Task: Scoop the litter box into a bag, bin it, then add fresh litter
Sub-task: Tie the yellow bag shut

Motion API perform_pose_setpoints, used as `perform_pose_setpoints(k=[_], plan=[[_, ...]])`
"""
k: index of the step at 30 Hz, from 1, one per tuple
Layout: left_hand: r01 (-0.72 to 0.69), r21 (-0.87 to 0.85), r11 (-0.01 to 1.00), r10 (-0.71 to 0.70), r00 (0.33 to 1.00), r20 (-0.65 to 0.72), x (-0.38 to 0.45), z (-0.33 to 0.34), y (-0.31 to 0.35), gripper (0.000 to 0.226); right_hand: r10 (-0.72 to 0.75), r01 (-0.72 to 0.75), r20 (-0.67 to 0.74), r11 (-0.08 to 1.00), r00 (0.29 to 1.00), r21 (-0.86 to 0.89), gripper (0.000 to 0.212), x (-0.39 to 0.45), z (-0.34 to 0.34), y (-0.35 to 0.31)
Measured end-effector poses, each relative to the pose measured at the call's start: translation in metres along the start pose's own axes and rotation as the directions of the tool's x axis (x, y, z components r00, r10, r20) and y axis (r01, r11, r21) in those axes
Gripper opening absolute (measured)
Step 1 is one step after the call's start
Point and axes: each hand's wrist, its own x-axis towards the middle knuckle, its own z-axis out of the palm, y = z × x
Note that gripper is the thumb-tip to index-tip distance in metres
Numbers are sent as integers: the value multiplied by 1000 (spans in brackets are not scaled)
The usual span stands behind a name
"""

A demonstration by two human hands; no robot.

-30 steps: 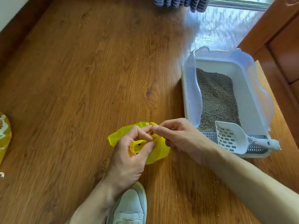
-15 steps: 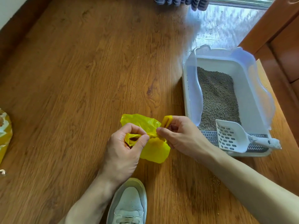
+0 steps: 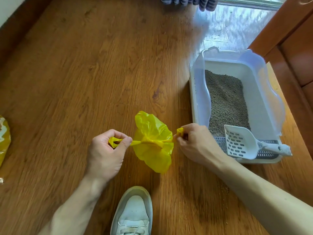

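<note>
Left grip: the left hand [image 3: 105, 153] is pinching one twisted end of the yellow bag [image 3: 153, 143] between thumb and curled forefinger; a loop of yellow film is showing inside the curl.
Right grip: the right hand [image 3: 194, 143] is clenching around the opposite twisted end, a small yellow tuft sticking out above its fingers.
Yellow bag: hanging between the two hands, over the wooden floor [image 3: 84, 73]; the two ends are running taut to a gathered centre, and loose film is fanning out toward 12 and 6 o'clock from that centre. Its contents are not showing.
Litter box [image 3: 264, 92]: sitting on the floor at 3 o'clock from the bag, just beyond the right hand; white tray with a translucent pale-blue raised rim.
Litter [image 3: 225, 100]: grey-brown granules lying inside the box, filling its far and middle part.
Scoop [image 3: 240, 141]: white and slotted, lying at the near end of the box over a dark grille, its handle pointing toward 3 o'clock past the rim.
Shoe [image 3: 133, 212]: pale sneaker showing at 6 o'clock, below the bag, between the two forearms.
Yellow packet [image 3: 4, 138]: showing partly at the 9 o'clock edge, well apart from the hands.
Stray grains [image 3: 225, 189]: lying scattered on the floor beside the right forearm.
</note>
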Motion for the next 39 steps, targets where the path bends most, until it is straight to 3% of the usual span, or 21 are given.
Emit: perform_pose_setpoints(k=[5,8,11,13,17,20,24,30,33,37,39], plan=[[130,-246,960,-137,990,-12,-3,5,-1,12,0,2,-17,997,1000,81,23,-1,-2,-1],[219,-370,903,-247,969,-29,-1,6,1,9,3,1,-29,991,1000,132,13,1,-5,-4],[241,-403,883,-284,957,-50,0,5,2,6,9,-6,-20,985,1000,173,17,1,-7,-9],[244,-420,874,-301,951,-74,1,3,4,10,24,-31,25,956,999,292,16,2,-8,-13],[386,-629,674,-463,885,48,4,0,9,11,36,-115,135,761,990,638,14,4,-10,-18],[425,-698,576,-490,863,122,7,-1,13,13,8,-111,144,680,990,725,23,5,-10,-19],[430,-788,441,-465,860,209,9,-3,16,34,-55,-126,185,542,981,831,21,4,-10,-22],[414,-797,440,-406,883,234,4,-6,21,39,-115,-128,187,392,976,911,21,4,-8,-29],[416,-767,489,-415,884,215,4,-7,25,47,-81,-196,220,240,972,951,21,6,-11,-33],[420,-749,513,-417,884,210,3,-6,29,55,50,-318,320,-42,946,947,20,6,-14,-38],[429,-763,483,-420,878,229,3,-6,28,55,84,-333,336,-51,938,942,19,6,-13,-37]])
